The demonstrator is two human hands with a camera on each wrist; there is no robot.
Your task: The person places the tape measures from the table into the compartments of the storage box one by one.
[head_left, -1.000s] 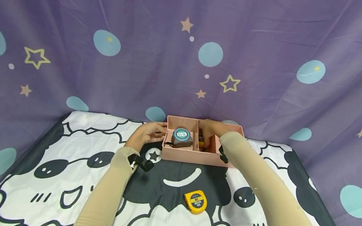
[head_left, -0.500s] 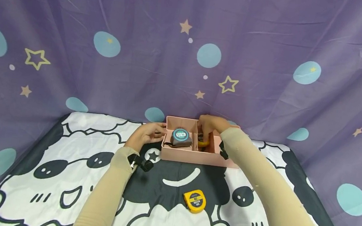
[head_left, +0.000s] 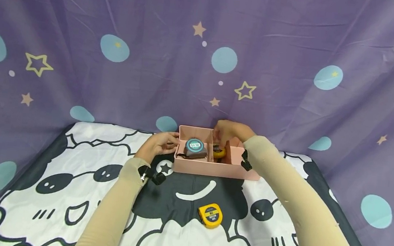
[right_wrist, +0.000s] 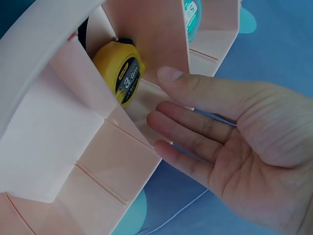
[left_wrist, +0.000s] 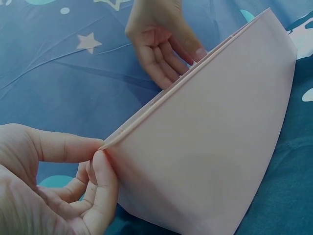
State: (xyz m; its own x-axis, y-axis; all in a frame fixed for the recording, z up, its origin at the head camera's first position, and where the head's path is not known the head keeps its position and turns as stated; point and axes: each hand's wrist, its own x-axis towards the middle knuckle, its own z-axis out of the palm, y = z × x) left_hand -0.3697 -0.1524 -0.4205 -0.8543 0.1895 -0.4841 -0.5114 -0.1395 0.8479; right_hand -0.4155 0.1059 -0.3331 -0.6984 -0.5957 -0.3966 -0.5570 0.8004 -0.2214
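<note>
A pink divided box [head_left: 195,167] stands at the back of the cloth. My left hand [left_wrist: 58,181] pinches the rim at its left end between thumb and forefinger. A yellow tape measure [right_wrist: 117,68] sits on edge in the middle compartment, leaning near a divider. Over that compartment is my right hand [right_wrist: 254,142], its fingers loosely extended and apart from the tape measure in the right wrist view. In the left compartment lies a grey and teal tape measure [head_left: 195,147] with a black strap. My right sleeve partly covers the right compartment.
Another yellow tape measure [head_left: 211,216] lies on the cartoon-print cloth [head_left: 77,182], in front of the box. Behind the box hangs a purple curtain [head_left: 151,73] with stars and dots. A small camera [head_left: 151,174] is strapped to the left wrist.
My right hand has let go of the yellow tape measure in the middle compartment and risen up and back. The left hand stays at the box's end.
</note>
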